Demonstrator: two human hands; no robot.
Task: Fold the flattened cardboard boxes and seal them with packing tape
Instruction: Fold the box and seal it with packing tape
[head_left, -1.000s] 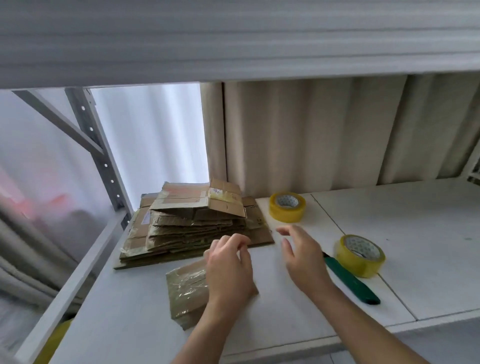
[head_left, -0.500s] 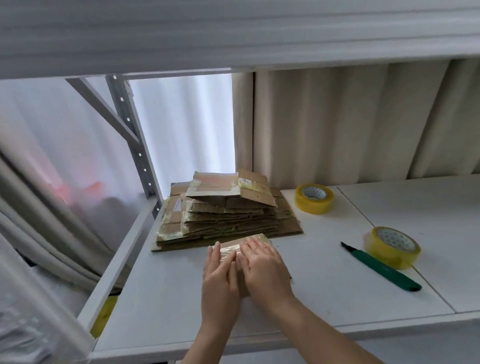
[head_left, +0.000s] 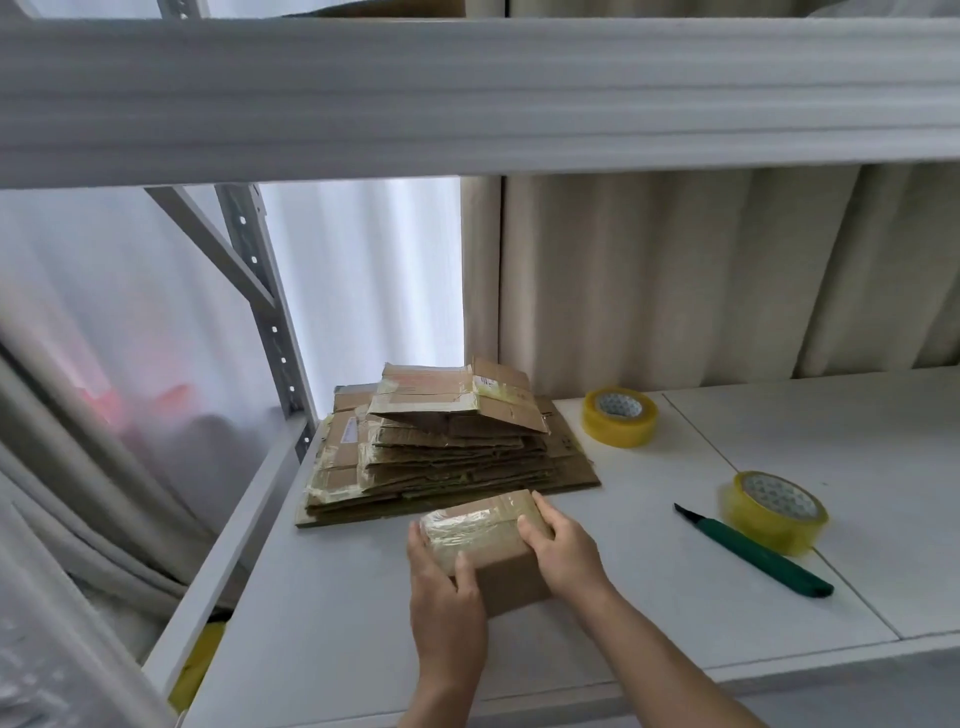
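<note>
A small brown cardboard box (head_left: 493, 540), its top glossy with clear tape, stands on the white shelf (head_left: 649, 582) in front of me. My left hand (head_left: 447, 597) grips its left side with the thumb over the top. My right hand (head_left: 563, 551) grips its right side, fingers curled over the far edge. Just behind the box lies a stack of flattened cardboard boxes (head_left: 441, 447). Two yellow tape rolls lie to the right, one at the back (head_left: 619, 415) and one nearer (head_left: 776, 512).
A green utility knife (head_left: 753, 553) lies on the shelf between the box and the nearer tape roll. An upper shelf board (head_left: 467, 93) hangs low overhead. A grey metal upright (head_left: 265, 306) stands at the left; curtains hang behind.
Both hands shifted from pressing flat on the cardboard to gripping the box at its two sides. The box now stands up as a formed shape. The camera has moved closer and lower.
</note>
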